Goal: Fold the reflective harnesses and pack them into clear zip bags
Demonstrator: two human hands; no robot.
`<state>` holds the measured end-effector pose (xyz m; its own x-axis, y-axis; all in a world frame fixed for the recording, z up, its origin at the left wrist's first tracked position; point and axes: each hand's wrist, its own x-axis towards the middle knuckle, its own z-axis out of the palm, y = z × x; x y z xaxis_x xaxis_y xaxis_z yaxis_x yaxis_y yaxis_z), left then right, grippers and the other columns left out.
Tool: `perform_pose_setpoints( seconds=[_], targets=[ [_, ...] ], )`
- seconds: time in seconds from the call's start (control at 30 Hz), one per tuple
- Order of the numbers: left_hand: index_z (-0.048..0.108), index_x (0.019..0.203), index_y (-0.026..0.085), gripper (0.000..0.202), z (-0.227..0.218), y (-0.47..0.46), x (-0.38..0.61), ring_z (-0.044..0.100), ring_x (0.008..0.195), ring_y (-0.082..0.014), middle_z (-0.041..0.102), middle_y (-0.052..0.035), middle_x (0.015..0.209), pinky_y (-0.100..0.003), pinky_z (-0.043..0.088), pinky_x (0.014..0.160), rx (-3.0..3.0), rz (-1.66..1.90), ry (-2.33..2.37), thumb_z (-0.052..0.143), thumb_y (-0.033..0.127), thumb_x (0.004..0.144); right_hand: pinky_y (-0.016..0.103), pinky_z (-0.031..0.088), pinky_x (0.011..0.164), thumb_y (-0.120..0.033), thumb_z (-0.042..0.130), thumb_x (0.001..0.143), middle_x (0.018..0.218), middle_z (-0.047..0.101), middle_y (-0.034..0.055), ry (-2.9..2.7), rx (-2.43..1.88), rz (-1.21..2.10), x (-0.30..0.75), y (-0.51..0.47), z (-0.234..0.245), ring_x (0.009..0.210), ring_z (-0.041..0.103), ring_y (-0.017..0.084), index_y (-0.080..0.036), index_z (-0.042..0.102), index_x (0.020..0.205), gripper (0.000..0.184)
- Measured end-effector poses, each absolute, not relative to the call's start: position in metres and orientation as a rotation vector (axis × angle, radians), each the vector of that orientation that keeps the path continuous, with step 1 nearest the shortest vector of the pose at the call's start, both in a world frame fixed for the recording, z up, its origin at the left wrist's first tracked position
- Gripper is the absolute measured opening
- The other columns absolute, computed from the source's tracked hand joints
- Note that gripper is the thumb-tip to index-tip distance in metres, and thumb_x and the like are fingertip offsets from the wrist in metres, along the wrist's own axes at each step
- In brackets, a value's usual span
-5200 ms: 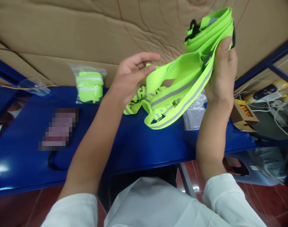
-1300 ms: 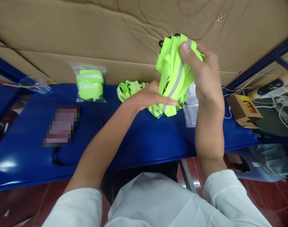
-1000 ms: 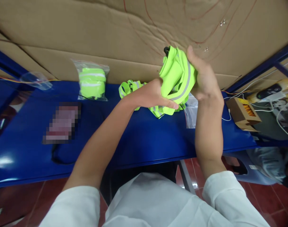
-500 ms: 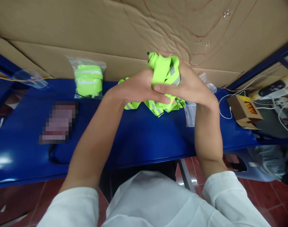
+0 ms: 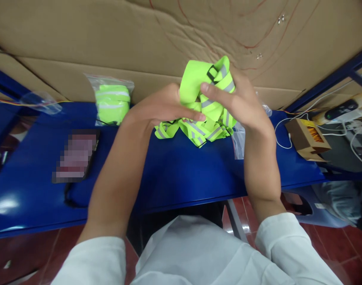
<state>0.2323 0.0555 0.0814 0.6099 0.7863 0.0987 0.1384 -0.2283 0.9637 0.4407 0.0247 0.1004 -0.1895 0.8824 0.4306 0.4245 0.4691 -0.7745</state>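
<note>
Both my hands grip a neon-yellow reflective strap (image 5: 195, 79) with grey stripes, raised in front of the cardboard. My left hand (image 5: 169, 103) closes on its left side, the thumb stretched along the lower edge. On the right, my right hand (image 5: 239, 95) holds the looped folds with its thumb on top; most of its fingers are hidden behind. A black buckle (image 5: 212, 73) shows near the top of the bundle. Below the hands, more of the striped strap (image 5: 195, 132) lies in a loose heap on the blue table (image 5: 187, 170).
A clear bag with folded neon strap (image 5: 112, 103) leans at the back left. Nearer lies a blurred-out phone-like object (image 5: 77, 156). An empty-looking plastic bag (image 5: 239, 142) lies by my right forearm. An open cardboard box (image 5: 307, 138) and white cables stand at right. Cardboard (image 5: 109, 35) walls the back.
The strap bundle has turned and opened out between my hands, bringing the black buckle into view on top. My thumbs have moved apart, the right one higher.
</note>
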Motion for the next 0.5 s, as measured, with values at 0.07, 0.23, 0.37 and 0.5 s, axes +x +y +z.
perform_pose_setpoints(
  seconds=[0.07,0.23,0.37,0.5],
  targets=[
    [0.077,0.095,0.016,0.035,0.084,0.053,0.232,0.066,0.070,-0.0158,0.074,-0.0014,0.082,-0.031,0.057,0.070,1.743,0.722,0.800,0.094,0.032,0.069,0.045,0.057,0.090,-0.059,0.082,0.081,0.105,0.078,-0.0008,-1.731,-1.101,0.783,0.445,0.026,0.099,0.099,0.071,0.028,-0.030,0.072,0.098,0.035],
    [0.076,0.091,0.018,0.033,0.094,0.049,0.231,0.067,0.068,-0.0178,0.069,-0.0004,0.073,-0.032,0.056,0.069,1.827,0.617,0.894,0.089,0.042,0.073,0.049,0.057,0.097,-0.064,0.082,0.073,0.117,0.079,0.0008,-1.643,-1.129,0.915,0.445,0.031,0.093,0.118,0.070,0.035,-0.035,0.074,0.097,0.038],
    [0.075,0.085,0.015,0.040,0.090,0.054,0.230,0.072,0.072,-0.0211,0.072,-0.0042,0.074,-0.035,0.060,0.077,1.837,0.516,1.059,0.084,0.053,0.077,0.049,0.058,0.101,-0.067,0.080,0.075,0.120,0.079,0.0007,-1.567,-1.095,0.935,0.439,0.027,0.096,0.117,0.073,0.033,-0.034,0.073,0.098,0.041],
    [0.077,0.100,0.018,0.048,0.078,0.060,0.234,0.077,0.090,-0.0256,0.079,-0.0053,0.089,-0.038,0.063,0.085,1.815,0.519,0.860,0.087,0.056,0.073,0.050,0.056,0.104,-0.075,0.076,0.065,0.119,0.080,0.0015,-1.631,-1.103,0.987,0.444,0.033,0.098,0.132,0.067,0.033,-0.036,0.075,0.102,0.054]
  ],
)
